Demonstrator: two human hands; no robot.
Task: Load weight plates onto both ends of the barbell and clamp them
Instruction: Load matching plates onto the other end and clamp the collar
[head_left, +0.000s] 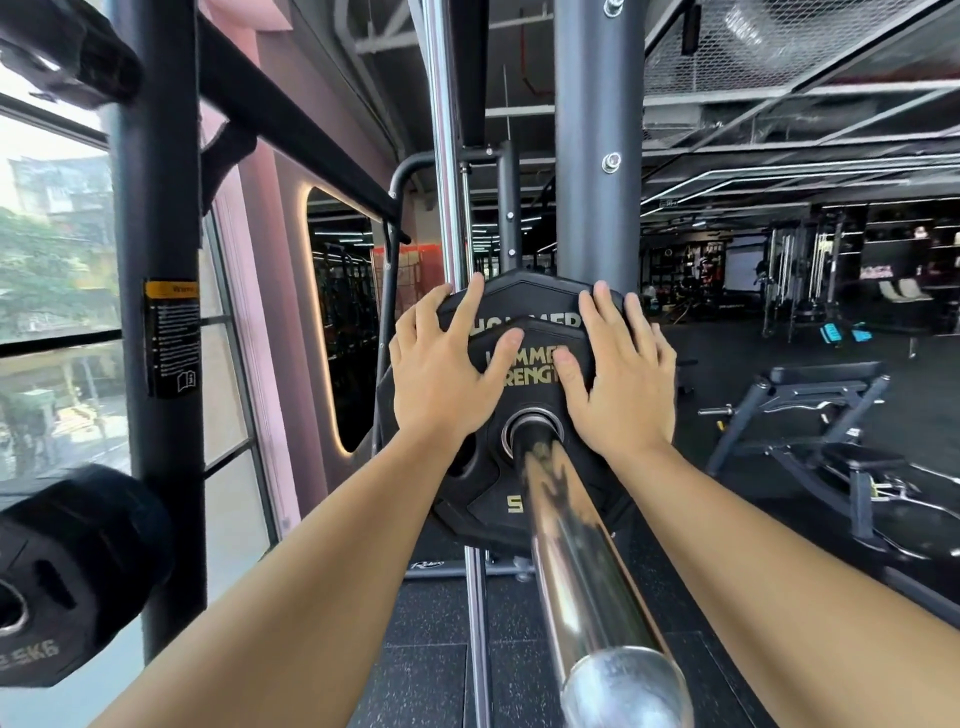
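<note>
head view | barbell sleeve (566, 525) chrome, long axis from near bottom edge away to the rack | small plate (524, 452) on sleeve, against larger plate (530, 296) | left hand (441, 379), right hand (618, 384): fingers spread flat on plates, not gripping
</note>
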